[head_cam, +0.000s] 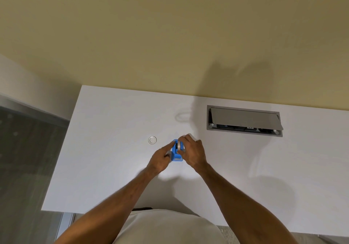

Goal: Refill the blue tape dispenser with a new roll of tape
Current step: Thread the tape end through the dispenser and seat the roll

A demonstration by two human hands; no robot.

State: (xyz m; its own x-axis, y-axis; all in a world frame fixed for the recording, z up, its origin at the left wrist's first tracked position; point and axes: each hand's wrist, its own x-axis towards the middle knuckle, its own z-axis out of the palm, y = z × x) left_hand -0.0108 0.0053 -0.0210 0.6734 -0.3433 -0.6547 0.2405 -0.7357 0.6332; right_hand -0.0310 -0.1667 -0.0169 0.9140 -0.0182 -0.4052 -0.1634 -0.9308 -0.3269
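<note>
Looking like an office: plain white desk sitting against a bare beige wall, built-in cable and power hatch lying open at two o'clock.

Blue tape dispenser on white desk, left hand and right hand clasping its sides, clear roll nearby

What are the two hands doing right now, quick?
Left hand: closed on the left side of the blue tape dispenser.
Right hand: closed over its top and right side.
</note>
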